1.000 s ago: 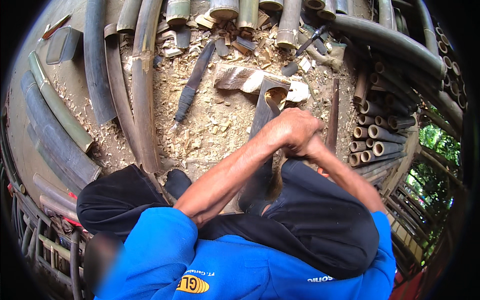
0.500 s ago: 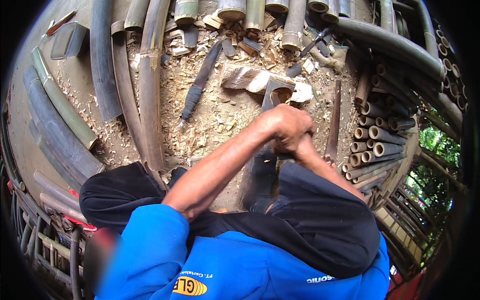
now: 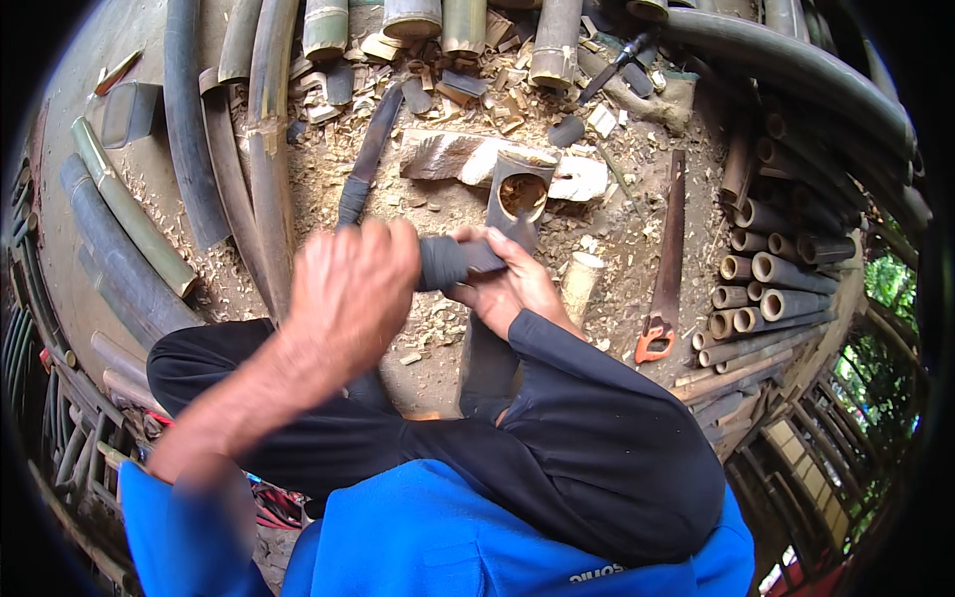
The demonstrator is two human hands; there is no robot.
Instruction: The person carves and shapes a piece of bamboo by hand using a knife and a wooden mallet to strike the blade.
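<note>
A tool with a black-wrapped handle (image 3: 444,263) and a short dark end lies crosswise above my lap. My left hand (image 3: 353,289), blurred by motion, is closed round the handle's left part. Thumb and fingers of my right hand (image 3: 517,289) are closed on its dark right end. Just beyond my right hand a bamboo tube (image 3: 504,202) with a rounded opening cut in its side rests on a pale split wood block (image 3: 450,156). The tube's lower part runs toward me beneath the tool, partly hidden.
A knife (image 3: 374,139) with a wrapped handle lies beyond my left hand. To the right is a handsaw (image 3: 665,269) with an orange handle, near stacked bamboo tubes (image 3: 786,274). Long bamboo poles (image 3: 194,129) lie left. Wood chips (image 3: 328,179) cover the ground.
Both hands, clasped together over the bamboo tube before, have moved left and apart along the tool. The wrapped handle now shows between them, and the tube's opening is uncovered. The view has shifted.
</note>
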